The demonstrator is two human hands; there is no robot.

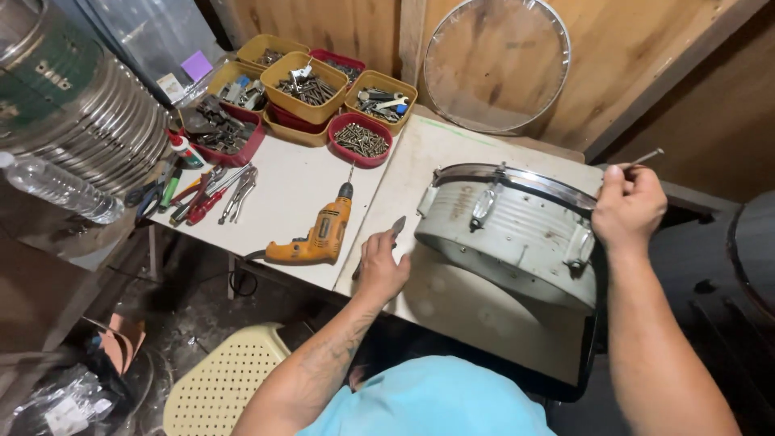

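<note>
A pale grey snare drum shell (504, 234) with a chrome hoop lies tilted on the white table (291, 194). My right hand (626, 206) is at the drum's upper right rim, shut on a thin metal rod (646, 156) that sticks up past the fingers. My left hand (381, 262) rests on the table left of the drum, closed around a small flat metal tool (397, 226). An orange electric drill (316, 236) lies just left of that hand.
Yellow and red trays of screws and hardware (323, 89) stand at the back. Pliers and cutters (210, 194) lie at left beside stacked metal hoops (81, 121) and a plastic bottle (56, 186). A clear drumhead (496, 64) leans on the wooden wall. A cream perforated chair (222, 383) stands below.
</note>
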